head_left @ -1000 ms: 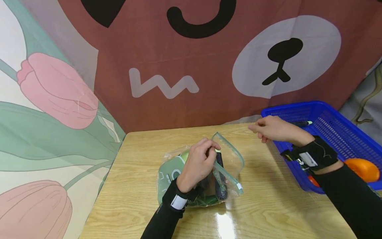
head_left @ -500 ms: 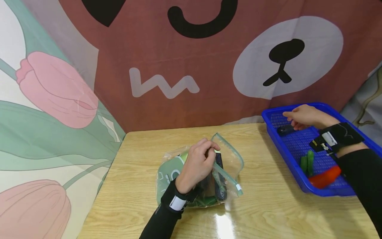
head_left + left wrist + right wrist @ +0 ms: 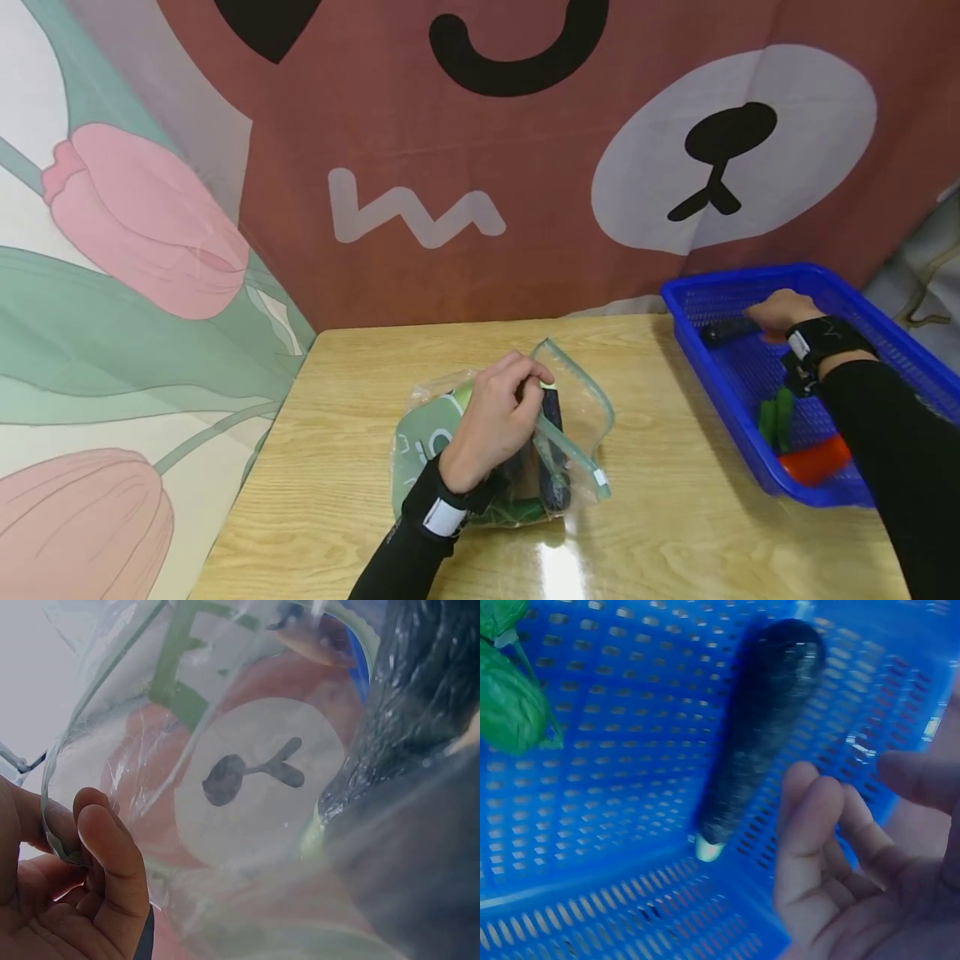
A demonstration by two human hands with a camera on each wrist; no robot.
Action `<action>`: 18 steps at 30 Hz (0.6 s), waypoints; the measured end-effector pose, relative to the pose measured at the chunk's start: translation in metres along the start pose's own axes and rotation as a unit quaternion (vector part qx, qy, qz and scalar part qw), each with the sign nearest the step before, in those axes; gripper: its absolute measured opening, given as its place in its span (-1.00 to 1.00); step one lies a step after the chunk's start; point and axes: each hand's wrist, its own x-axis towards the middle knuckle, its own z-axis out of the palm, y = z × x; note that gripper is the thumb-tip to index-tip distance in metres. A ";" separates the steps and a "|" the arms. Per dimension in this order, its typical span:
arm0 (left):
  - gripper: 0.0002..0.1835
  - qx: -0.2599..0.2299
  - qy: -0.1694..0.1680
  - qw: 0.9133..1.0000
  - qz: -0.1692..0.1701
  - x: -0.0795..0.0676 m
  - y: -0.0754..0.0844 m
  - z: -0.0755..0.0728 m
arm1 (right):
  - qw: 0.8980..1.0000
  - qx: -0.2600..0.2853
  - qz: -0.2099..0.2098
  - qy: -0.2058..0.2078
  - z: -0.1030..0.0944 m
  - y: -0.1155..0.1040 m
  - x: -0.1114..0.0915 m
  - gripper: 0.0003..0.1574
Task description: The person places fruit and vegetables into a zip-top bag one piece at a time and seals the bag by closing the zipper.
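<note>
My left hand (image 3: 498, 417) pinches the rim of a clear zip bag (image 3: 581, 396) that lies on the table. A green printed panel shows on the bag, and a dark eggplant (image 3: 556, 483) with a pale tip lies inside. In the left wrist view, thumb and fingers (image 3: 109, 847) hold the film edge. Over on the right, my right hand (image 3: 783, 315) is down in the blue basket (image 3: 750, 433), at the end of another dark eggplant (image 3: 723, 331). The right wrist view shows this eggplant (image 3: 761, 724) apart from the fingers (image 3: 810, 825), with the thumb spread away.
Small green vegetables (image 3: 776, 417) and a red-orange one (image 3: 816, 460) lie in the basket's near end, partly behind the right arm. A wooden table (image 3: 322, 467) carries bag and basket. A printed cloth (image 3: 375, 283) hangs along the table's back edge.
The right hand has moved from above the table, left of the basket, rightward and down into the basket beside the eggplant. The left hand keeps its hold on the bag.
</note>
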 end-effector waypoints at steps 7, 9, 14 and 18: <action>-0.74 0.003 -0.001 1.000 0.002 -0.002 0.002 0.001 | 0.994 0.027 0.102 0.034 0.019 0.013 0.018 -0.01; -0.74 0.003 -0.002 1.000 0.004 -0.003 0.002 0.001 | 0.991 0.032 0.122 0.039 0.023 0.014 0.022 0.04; -0.74 -0.001 -0.005 1.000 0.008 -0.004 0.003 0.003 | 0.985 0.053 0.161 0.032 0.028 0.015 0.022 0.14; -0.74 -0.004 -0.005 1.000 0.012 -0.005 0.004 0.004 | 0.980 0.074 0.184 0.012 0.028 0.022 0.023 0.16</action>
